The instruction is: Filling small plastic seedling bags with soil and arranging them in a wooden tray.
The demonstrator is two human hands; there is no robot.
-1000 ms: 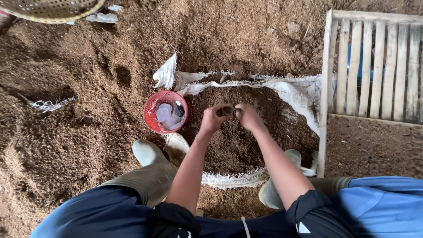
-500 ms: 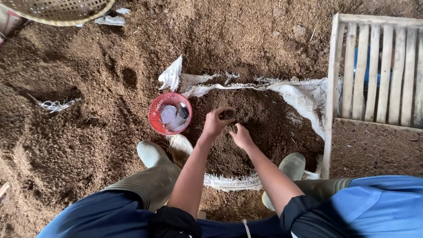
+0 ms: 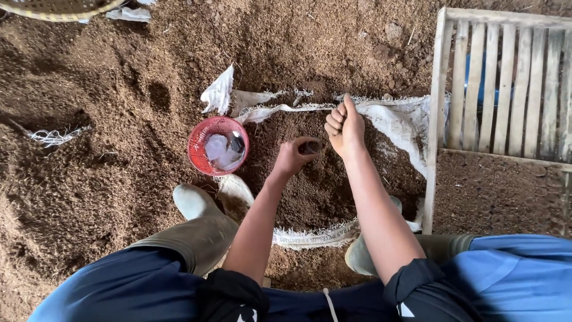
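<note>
a person in pale rubber boots bends over an open white woven sack filled with brown soil, which lies on loose earth beside a wooden slatted crate. the left hand is curled around a small dark pot, grasping it just above the soil inside the sack. the right hand is clenched into a fist near the sack's far frayed edge, just beside the pot; what it holds inside, if anything, cannot be told. a red plastic basket with crumpled clear plastic in it sits on the ground against the sack's left side, near the left hand. a woven tray's rim shows at the top left corner.
</note>
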